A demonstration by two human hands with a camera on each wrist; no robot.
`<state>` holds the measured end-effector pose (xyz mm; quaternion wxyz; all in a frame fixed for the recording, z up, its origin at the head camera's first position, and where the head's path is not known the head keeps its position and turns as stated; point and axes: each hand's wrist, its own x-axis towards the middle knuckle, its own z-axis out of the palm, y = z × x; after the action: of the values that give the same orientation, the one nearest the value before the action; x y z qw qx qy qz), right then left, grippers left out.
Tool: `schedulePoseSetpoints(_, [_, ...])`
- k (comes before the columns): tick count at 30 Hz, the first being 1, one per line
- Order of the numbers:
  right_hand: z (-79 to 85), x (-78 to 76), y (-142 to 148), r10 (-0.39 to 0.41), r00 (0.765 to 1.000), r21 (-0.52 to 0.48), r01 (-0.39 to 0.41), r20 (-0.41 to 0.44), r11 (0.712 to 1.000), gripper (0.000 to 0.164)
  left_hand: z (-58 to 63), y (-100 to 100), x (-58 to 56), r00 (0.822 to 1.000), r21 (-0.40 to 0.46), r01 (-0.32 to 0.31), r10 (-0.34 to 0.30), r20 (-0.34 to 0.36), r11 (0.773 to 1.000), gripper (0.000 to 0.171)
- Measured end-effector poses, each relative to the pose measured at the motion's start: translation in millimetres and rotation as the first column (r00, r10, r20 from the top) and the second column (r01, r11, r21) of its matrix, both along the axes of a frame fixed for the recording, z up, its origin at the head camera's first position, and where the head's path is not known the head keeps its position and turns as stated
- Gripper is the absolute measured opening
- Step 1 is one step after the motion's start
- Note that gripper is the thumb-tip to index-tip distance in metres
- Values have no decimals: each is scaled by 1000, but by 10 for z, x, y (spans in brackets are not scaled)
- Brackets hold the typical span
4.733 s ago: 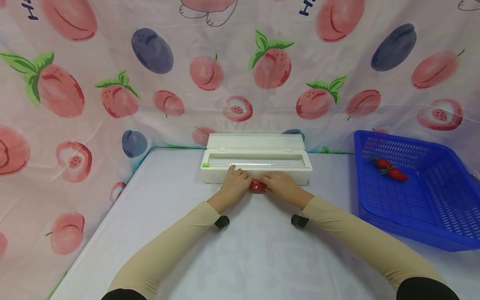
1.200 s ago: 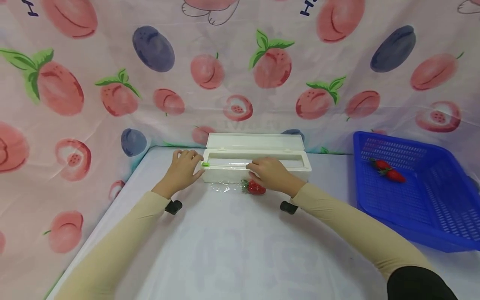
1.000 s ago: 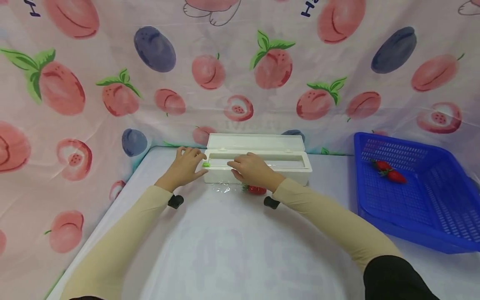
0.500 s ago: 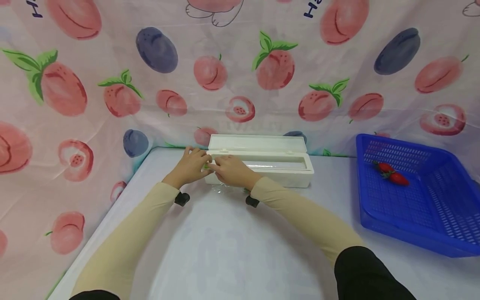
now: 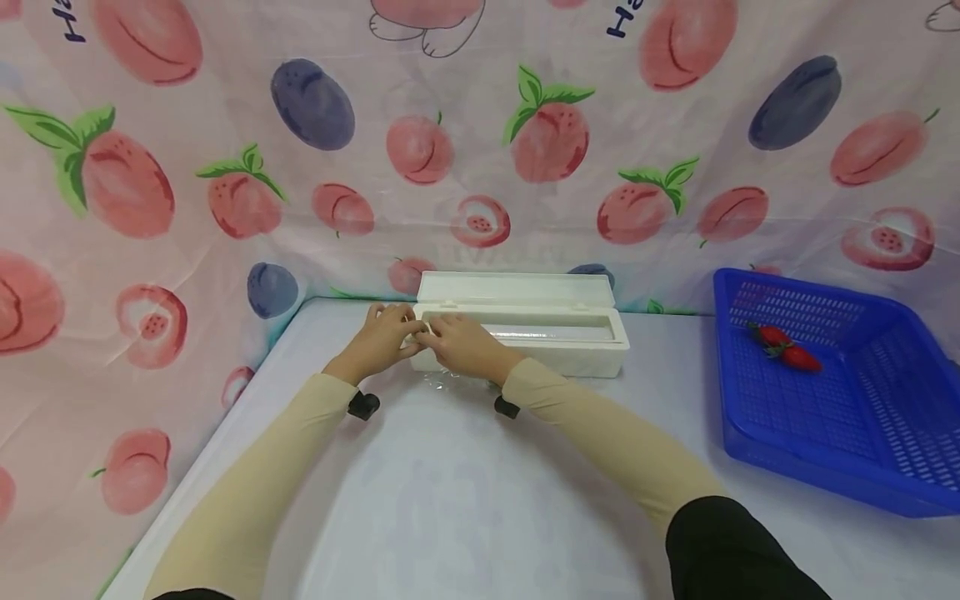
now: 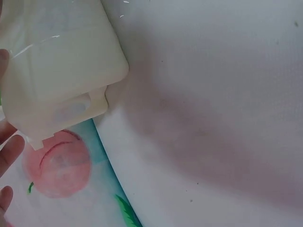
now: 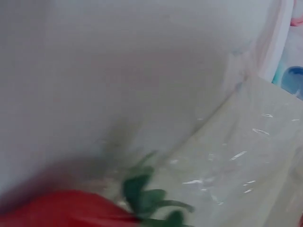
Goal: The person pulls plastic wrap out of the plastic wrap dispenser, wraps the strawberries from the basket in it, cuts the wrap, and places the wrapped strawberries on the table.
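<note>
A white cling film dispenser (image 5: 555,358), lid raised, stands at the table's back with a film roll in its slot. At its left end my left hand (image 5: 378,337) touches the corner with fingers and thumb spread; those fingers (image 6: 10,151) show in the left wrist view. My right hand (image 5: 468,346) lies over the front edge there, fingertips beside the left thumb, covering the green slide cutter; whether they pinch it I cannot tell. Below the right wrist a strawberry (image 7: 71,210) lies at clear cling film (image 7: 232,165) hanging down the dispenser's front; the right arm mostly hides it in the head view.
On the right stands a blue plastic basket (image 5: 765,450) with two strawberries (image 5: 797,358) inside. A white cloth (image 5: 450,500) covers the table. Behind and to the left hangs a fruit-print curtain (image 5: 480,167).
Both hands let go of the red bundle at the dispenser's front. My left hand moved to the dispenser's left end; the right slid left along its edge to meet it. Over the last half second they barely move.
</note>
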<state>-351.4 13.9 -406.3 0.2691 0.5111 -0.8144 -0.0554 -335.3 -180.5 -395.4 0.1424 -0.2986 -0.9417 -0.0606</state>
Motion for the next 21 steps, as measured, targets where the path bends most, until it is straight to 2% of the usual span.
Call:
schedulePoseSetpoints(6, [-16,10,-3,9,1000,-41,-10,-18,999,34,-9,-7,8,999,-3,-33,33,-7,999,23])
schedulePoseSetpoints(12, [-34,9,-39,14,999,-73,-17,-43,997,23,-24,-5,8,998,17,-58,58,-16,998,25])
schedulePoseSetpoints(21, [-59,-7,-51,-8,999,-64,6,-31,998,22,-25,11,33,996,-15,-77,77,-39,997,29])
